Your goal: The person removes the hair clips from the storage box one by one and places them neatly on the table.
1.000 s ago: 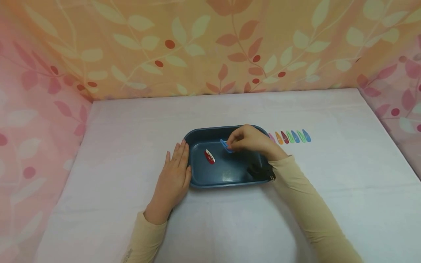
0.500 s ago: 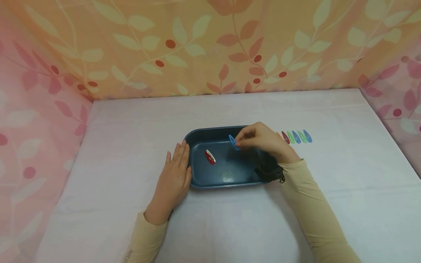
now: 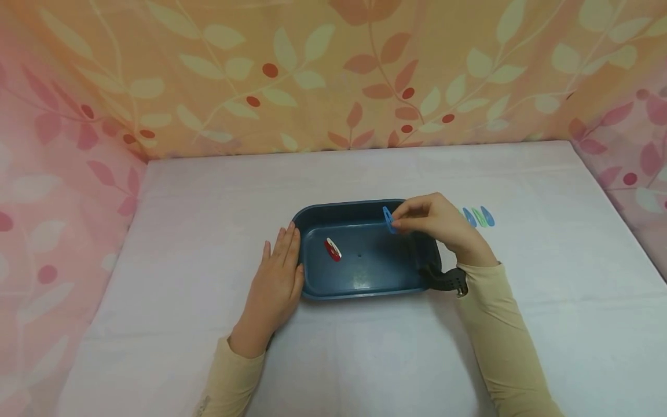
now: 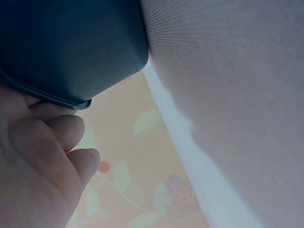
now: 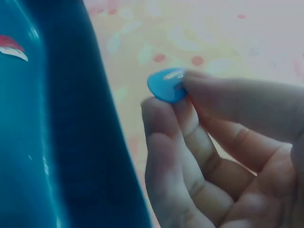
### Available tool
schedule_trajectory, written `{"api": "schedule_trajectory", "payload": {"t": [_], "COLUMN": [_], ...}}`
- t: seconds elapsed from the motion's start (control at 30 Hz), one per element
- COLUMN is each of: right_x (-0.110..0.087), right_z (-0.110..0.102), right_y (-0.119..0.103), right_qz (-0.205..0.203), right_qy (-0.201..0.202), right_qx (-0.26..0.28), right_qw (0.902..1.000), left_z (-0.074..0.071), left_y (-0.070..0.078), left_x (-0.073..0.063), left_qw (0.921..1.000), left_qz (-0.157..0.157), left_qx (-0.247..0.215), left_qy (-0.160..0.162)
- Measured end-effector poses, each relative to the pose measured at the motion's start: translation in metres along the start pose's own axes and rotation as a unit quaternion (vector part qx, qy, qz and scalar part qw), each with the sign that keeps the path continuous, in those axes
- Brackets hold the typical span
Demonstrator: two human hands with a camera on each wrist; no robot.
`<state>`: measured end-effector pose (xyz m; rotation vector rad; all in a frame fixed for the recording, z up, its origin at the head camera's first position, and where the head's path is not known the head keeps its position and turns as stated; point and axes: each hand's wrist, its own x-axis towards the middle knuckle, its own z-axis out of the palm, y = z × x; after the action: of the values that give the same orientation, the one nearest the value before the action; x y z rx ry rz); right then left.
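Observation:
Between thumb and fingertips, my right hand point(image 3: 440, 223) pinches a blue snap hair clip point(image 3: 389, 220) above the right part of a dark blue tray point(image 3: 365, 294). The right wrist view shows the same blue hair clip point(image 5: 166, 85) held at the fingertips. My left hand point(image 3: 273, 286) lies with straight fingers against the tray's left rim; in the left wrist view its fingers point(image 4: 71, 130) touch under the rim. Inside the tray, left of its middle, lie a red hair clip point(image 3: 331, 251) and a white one point(image 3: 336, 246), side by side and touching.
Right of the tray, a row of hair clips lies on the white cloth-covered table point(image 3: 365, 359), including a blue clip point(image 3: 487, 216) at its end. My right hand hides the row's left part. A patterned curtain point(image 3: 312, 75) stands behind the table.
My right hand has moved to the right over the tray with the blue hair clip, covering more of the row. The left hand and the clips in the tray have stayed put.

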<state>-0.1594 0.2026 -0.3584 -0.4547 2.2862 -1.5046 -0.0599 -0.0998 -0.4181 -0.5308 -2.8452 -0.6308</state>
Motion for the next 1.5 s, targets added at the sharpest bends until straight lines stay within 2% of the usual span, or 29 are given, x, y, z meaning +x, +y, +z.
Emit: {"api": "schedule_trajectory", "payload": {"t": [0.13, 0.33, 0.47, 0.9, 1.5], "right_x": [-0.007, -0.015, -0.018, -0.025, -0.028], "right_z": [-0.009, -0.019, -0.025, -0.047, -0.069], "right_y": [0.002, 0.001, 0.0, 0.011, 0.033], "right_qz": [-0.005, 0.007, 0.016, 0.025, 0.039], "right_qy": [0.009, 0.035, 0.046, 0.114, 0.129], "right_qx": [0.002, -0.009, 0.011, 0.009, 0.045], "right_qw": [0.9999, 0.9993, 0.9987, 0.9931, 0.9898], "left_z": [0.0, -0.002, -0.003, -0.002, -0.003], "left_y": [0.0, 0.0, -0.001, -0.003, -0.002], "left_x": [0.0, -0.001, -0.002, -0.005, -0.007], "left_qw": [1.0, 1.0, 0.9999, 0.9998, 0.9999], "left_qz": [0.002, 0.006, 0.01, 0.012, 0.001], "left_qx": [-0.001, 0.0, 0.003, 0.0, 0.004], "left_qy": [0.0, 0.001, 0.003, 0.014, 0.016]}}
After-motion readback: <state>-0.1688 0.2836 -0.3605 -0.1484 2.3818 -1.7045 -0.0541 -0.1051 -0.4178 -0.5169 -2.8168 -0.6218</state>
